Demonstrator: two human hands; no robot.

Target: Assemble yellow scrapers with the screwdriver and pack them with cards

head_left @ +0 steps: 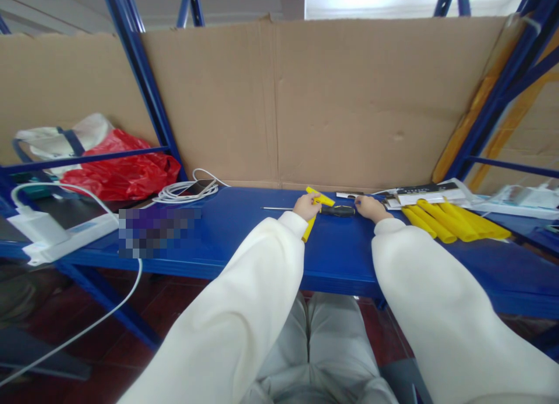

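My left hand (307,206) is closed, its fingers pinching a yellow piece (324,199) that looks like cut tubing. Another yellow length (309,229) sticks out below that hand; whether the two are joined is hidden. A screwdriver (338,211) with a black handle lies on the blue tabletop, its metal shaft passing left behind my left hand. Just right of the handle's end is my right hand (370,208), with fingers curled together around something too small to make out. Behind it lies a thin, flat white-and-dark item (349,195).
Several yellow tubes (445,220) lie at right before a black-and-white package (430,193). A coiled white cable (186,191), red plastic bag (126,165) and power strip (78,238) are at left. A cardboard panel (340,101) and blue posts (151,84) bound the back.
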